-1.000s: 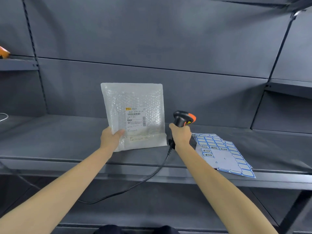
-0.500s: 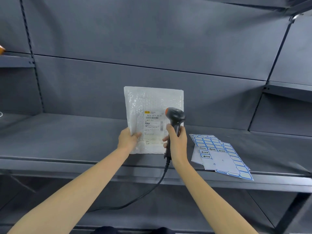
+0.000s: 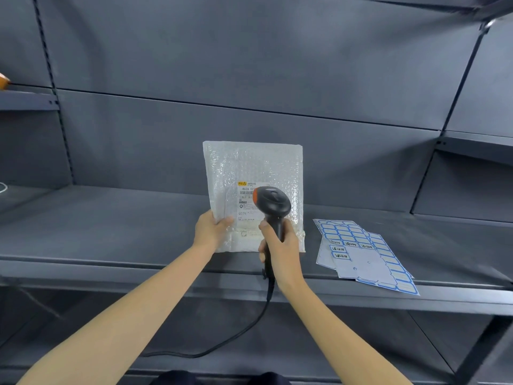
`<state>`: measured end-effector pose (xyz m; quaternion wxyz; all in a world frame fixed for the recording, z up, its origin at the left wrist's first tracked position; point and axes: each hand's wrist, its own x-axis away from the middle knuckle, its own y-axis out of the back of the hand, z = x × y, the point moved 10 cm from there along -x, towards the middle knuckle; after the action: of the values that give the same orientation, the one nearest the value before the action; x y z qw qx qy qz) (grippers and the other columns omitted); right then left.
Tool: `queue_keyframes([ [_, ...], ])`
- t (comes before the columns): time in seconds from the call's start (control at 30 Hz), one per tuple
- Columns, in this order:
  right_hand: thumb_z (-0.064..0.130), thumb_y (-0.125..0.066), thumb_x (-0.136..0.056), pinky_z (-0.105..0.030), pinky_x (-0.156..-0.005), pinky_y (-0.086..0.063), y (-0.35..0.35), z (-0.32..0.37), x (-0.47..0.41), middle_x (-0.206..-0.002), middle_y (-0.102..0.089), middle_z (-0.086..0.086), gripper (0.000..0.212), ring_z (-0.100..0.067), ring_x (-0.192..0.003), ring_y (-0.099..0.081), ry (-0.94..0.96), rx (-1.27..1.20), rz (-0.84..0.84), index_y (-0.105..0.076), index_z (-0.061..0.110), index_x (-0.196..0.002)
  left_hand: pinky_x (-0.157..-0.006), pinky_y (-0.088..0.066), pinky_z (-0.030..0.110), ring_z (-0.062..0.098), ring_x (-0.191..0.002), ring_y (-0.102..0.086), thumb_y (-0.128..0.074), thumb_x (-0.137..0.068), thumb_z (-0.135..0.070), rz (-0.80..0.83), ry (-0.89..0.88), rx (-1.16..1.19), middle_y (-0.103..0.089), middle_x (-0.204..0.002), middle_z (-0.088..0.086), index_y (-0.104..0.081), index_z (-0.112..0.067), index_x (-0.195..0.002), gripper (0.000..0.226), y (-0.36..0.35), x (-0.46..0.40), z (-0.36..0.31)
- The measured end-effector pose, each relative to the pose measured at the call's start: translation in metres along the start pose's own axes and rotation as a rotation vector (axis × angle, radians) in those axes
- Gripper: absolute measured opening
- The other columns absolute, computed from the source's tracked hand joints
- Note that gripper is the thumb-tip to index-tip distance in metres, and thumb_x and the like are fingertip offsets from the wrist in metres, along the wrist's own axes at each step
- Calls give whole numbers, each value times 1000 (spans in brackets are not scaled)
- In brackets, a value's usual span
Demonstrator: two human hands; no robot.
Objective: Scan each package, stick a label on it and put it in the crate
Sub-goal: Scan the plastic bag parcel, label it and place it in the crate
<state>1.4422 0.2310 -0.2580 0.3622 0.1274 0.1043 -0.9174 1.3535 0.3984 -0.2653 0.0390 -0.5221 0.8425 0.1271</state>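
A clear bubble-wrap package (image 3: 249, 168) with a white shipping slip stands upright above the grey shelf (image 3: 111, 218). My left hand (image 3: 209, 230) grips its lower left corner, thumb on the front. My right hand (image 3: 280, 248) grips the handle of a black barcode scanner (image 3: 272, 202) with an orange tip. The scanner's head sits in front of the slip and hides part of the barcode. The crate is out of sight.
Sheets of blue-bordered labels (image 3: 361, 251) lie on the shelf to the right of the package. The scanner's black cable (image 3: 236, 337) hangs down past the shelf's front edge. An orange object (image 3: 3, 80) shows on an upper shelf at far left.
The package has shifted to the right, toward the middle of the shelf. My right hand has brought the scanner leftward, turning it from beside the package to right in front of the slip.
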Motion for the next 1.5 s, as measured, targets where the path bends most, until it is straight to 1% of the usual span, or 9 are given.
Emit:
queue_keyframes([
  [0.77, 24, -59, -93, -25, -47, -38, -6, -5, 5, -57, -47, -8, 16, -14, -43, -41, -33, -47, 31, -51, 12, -99, -91, -46, 35, 28, -110, -60, -59, -93, -14, 16, -19, -11, -65, -119, 10, -60, -7, -122, 29, 1, 4, -2],
  [0.93, 28, -60, -92, -24, -49, -40, 11, 10, -7, -62, -50, -8, 21, -13, -45, -44, -10, -28, -47, -52, 9, -97, -93, -48, 37, 28, -111, -60, -57, -94, -12, 64, -33, -50, -64, -121, 8, -58, -9, -125, 31, 2, 2, -3],
  [1.07, 39, -59, -90, -29, -57, -46, 46, 19, -33, -71, -56, -5, 24, -12, -53, -50, -37, 160, -169, -52, 17, -94, -99, -45, 38, 27, -114, -59, -59, -94, -11, 149, -13, -122, -63, -122, 6, -57, -10, -125, 31, 10, -6, 1],
  [1.23, 33, -53, -89, -33, -59, -46, 72, 16, -64, -86, -57, -12, 21, -21, -63, -56, -106, 378, -159, -45, 15, -97, -105, -40, 44, 29, -121, -53, -66, -90, -20, 236, 88, -341, -60, -128, 5, -57, -14, -128, 39, 38, -21, 21],
  [1.3, 35, -56, -83, -37, -66, -49, 73, 8, -75, -99, -59, -15, 29, -29, -77, -62, -134, 494, -136, -45, 14, -100, -107, -38, 48, 31, -127, -46, -72, -79, -34, 264, 126, -448, -57, -132, 2, -54, -18, -131, 58, 50, -31, 37],
  [1.37, 34, -59, -80, -37, -71, -46, 71, 0, -83, -108, -56, -15, 38, -31, -92, -59, -153, 641, -133, -47, 10, -107, -108, -36, 46, 30, -129, -43, -76, -63, -43, 263, 152, -496, -56, -131, -1, -52, -19, -132, 77, 59, -34, 41],
  [1.43, 31, -62, -81, -34, -74, -41, 68, -8, -88, -113, -53, -13, 44, -28, -95, -53, -156, 750, -135, -47, 5, -113, -104, -39, 40, 28, -125, -47, -80, -71, -25, 225, 147, -476, -57, -125, 0, -53, -12, -126, 63, 66, -28, 31],
  [1.47, 29, -63, -82, -32, -76, -39, 65, -13, -90, -116, -52, -13, 46, -26, -94, -50, -167, 782, -132, -47, 3, -117, -101, -40, 39, 28, -125, -48, -80, -74, -15, 199, 154, -469, -55, -128, 5, -49, -9, -130, 64, 70, -30, 32],
  [1.5, 26, -63, -82, -31, -77, -37, 63, -18, -90, -118, -50, -14, 48, -26, -94, -48, -187, 806, -129, -46, 2, -120, -103, -38, 39, 28, -130, -43, -81, -75, -12, 158, 158, -459, -48, -138, 7, -39, -8, -139, 77, 76, -32, 33],
])
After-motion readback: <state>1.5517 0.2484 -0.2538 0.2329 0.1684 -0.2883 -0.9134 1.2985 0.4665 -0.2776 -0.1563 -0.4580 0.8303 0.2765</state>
